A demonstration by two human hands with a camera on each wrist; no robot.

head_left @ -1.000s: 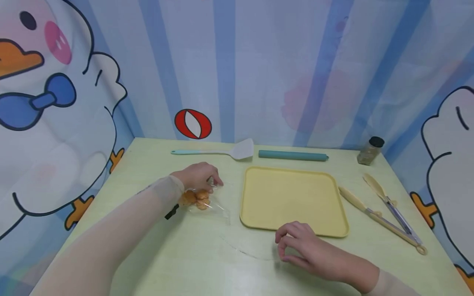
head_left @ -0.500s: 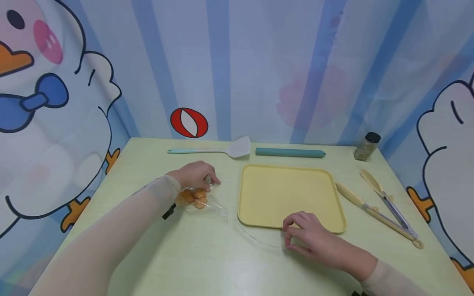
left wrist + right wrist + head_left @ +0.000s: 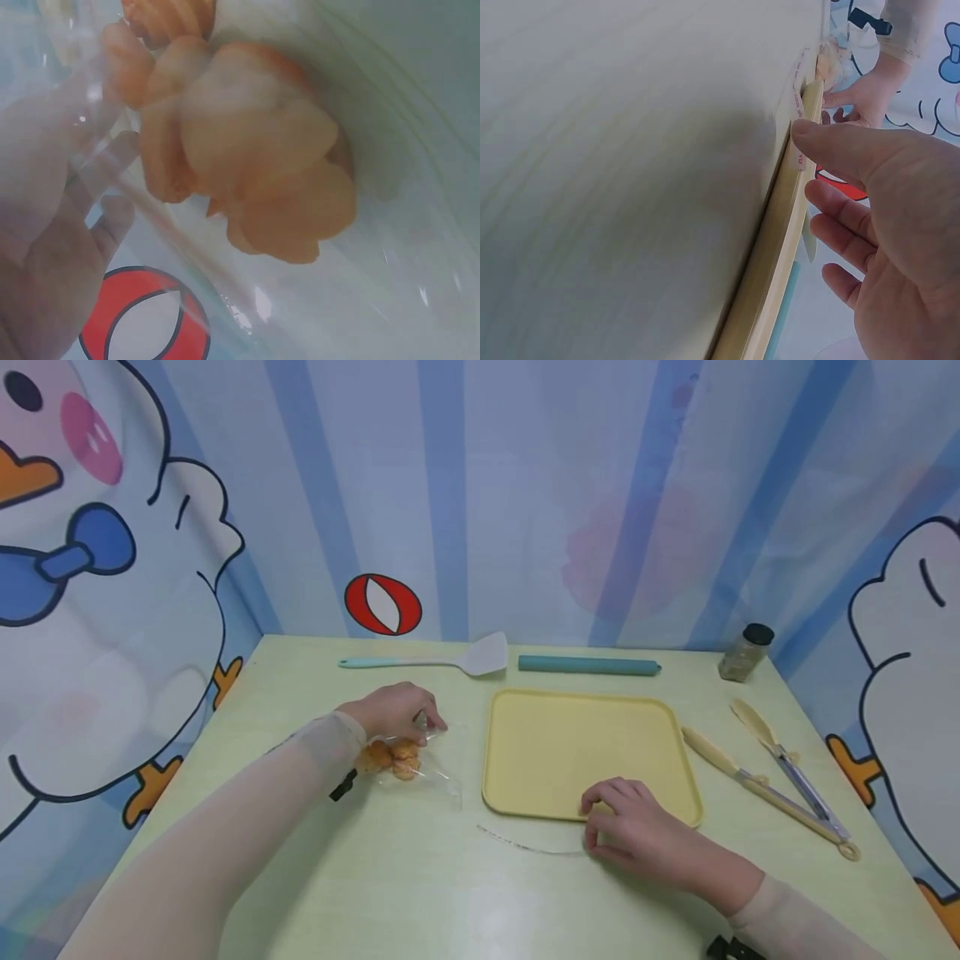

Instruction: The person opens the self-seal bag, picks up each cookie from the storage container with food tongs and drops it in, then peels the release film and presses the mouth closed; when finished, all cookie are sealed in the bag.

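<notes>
In the head view, my left hand (image 3: pixel 393 710) pinches the top edge of a clear plastic bag (image 3: pixel 442 783) lying left of the yellow tray. Inside the bag are several orange-brown lumpy pieces (image 3: pixel 402 762), seen close up as overlapping rounded pieces (image 3: pixel 255 150) in the left wrist view. My right hand (image 3: pixel 641 833) is at the tray's front edge, with thumb and fingers pinching one end of a thin clear strip (image 3: pixel 525 847). That strip (image 3: pixel 798 90) shows red print in the right wrist view, and its free end curves left toward the bag without touching it.
The yellow tray (image 3: pixel 585 752) lies mid-table. Behind it are a spatula (image 3: pixel 483 656) and a teal rod (image 3: pixel 588 666). A black-lidded jar (image 3: pixel 746 653) stands at the back right, and tongs (image 3: pixel 780 785) lie spread on the right.
My right hand has moved a little right and away from me, drawing the strip farther from the bag. The left hand keeps its hold on the bag, and the view has shifted slightly.
</notes>
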